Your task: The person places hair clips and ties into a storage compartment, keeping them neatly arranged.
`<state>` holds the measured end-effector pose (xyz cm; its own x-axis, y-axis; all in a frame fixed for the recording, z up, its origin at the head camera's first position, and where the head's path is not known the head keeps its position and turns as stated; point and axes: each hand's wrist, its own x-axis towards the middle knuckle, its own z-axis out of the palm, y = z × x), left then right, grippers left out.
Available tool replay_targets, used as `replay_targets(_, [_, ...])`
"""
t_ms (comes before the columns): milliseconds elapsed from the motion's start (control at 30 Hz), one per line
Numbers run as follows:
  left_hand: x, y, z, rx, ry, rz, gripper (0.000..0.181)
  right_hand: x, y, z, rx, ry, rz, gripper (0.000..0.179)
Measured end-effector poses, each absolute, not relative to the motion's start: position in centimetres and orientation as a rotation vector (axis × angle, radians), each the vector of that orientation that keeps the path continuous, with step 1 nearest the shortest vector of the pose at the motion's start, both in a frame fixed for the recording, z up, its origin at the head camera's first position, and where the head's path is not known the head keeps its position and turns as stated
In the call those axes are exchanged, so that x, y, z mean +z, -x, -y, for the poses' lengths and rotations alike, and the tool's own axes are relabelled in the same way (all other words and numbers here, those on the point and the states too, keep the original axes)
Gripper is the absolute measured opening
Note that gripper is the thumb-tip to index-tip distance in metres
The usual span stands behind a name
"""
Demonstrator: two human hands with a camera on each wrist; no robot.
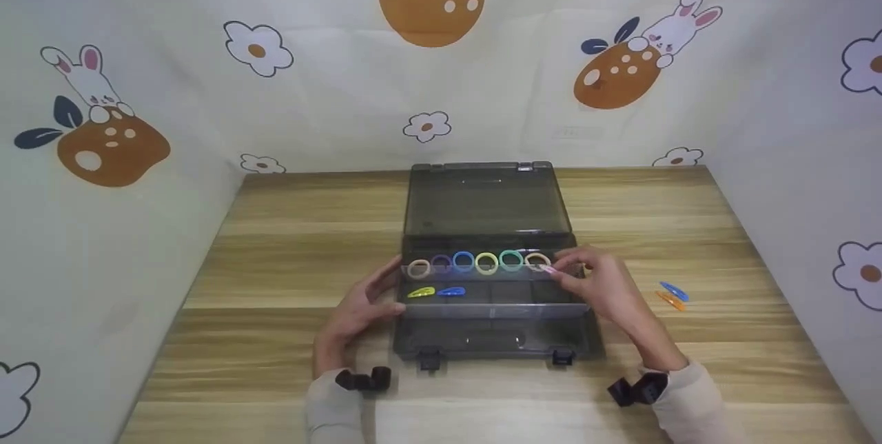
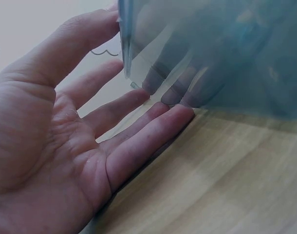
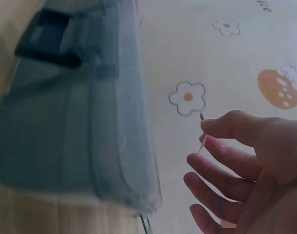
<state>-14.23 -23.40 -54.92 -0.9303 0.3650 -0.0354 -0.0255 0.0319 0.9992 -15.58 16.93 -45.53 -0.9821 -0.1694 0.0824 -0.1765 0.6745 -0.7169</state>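
Note:
A dark translucent plastic storage box stands with its lid raised at the back. Several coloured hair ties sit in a row in its upper compartments. Below them, a yellow hair clip and a blue hair clip lie in the left compartments. At the box's left side, my left hand rests with its fingers extended against the wall, thumb near the front corner. Between thumb and index finger, my right hand pinches a pale pink hair clip by the box's right edge.
To the right on the wooden table lie another blue hair clip and an orange hair clip. Two black latches, including the left latch, stick out at the box's front. A patterned cloth hangs behind the table.

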Motion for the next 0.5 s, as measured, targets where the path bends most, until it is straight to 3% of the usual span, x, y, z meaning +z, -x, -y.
replay_targets(500, [-54.8,14.2,23.5,1.937,-0.354,-2.088,0.088,-47.5,15.5,-11.4,1.088,-0.598,2.749,0.006])
